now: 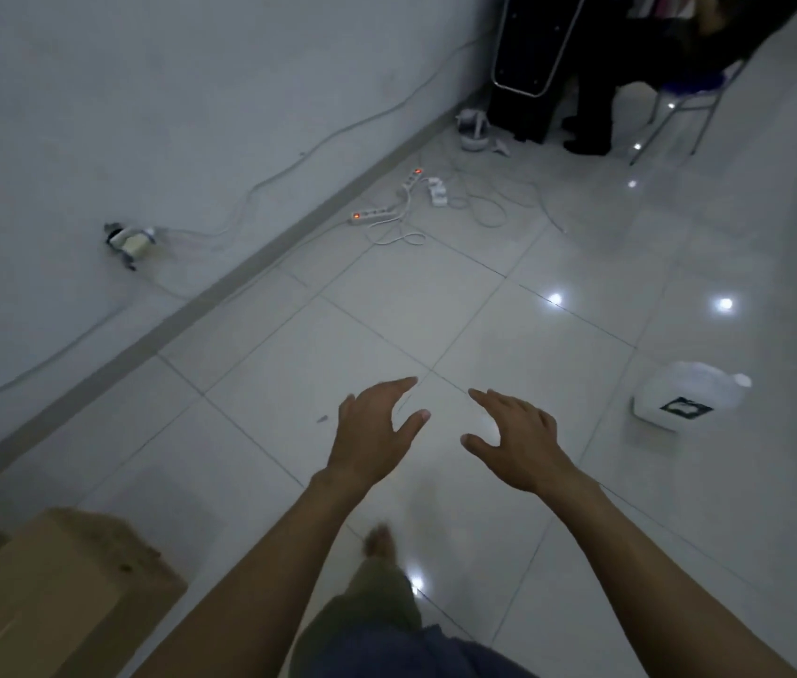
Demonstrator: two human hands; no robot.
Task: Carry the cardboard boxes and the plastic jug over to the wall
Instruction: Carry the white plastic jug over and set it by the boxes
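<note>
The wall [93, 115] rises ahead and left of the fingers, a cardboard box [59, 594] sits well back and left of them, the plastic jug [685, 393] stands apart to their right — and the left hand [372, 433] and right hand [518, 437] hover empty, fingers spread and relaxed.

Glossy tiled floor [509, 296] mirrors lamps; matt brown cardboard box [59, 594]; translucent white plastic jug [690, 393]; shiny metal chair frame [694, 105].
</note>
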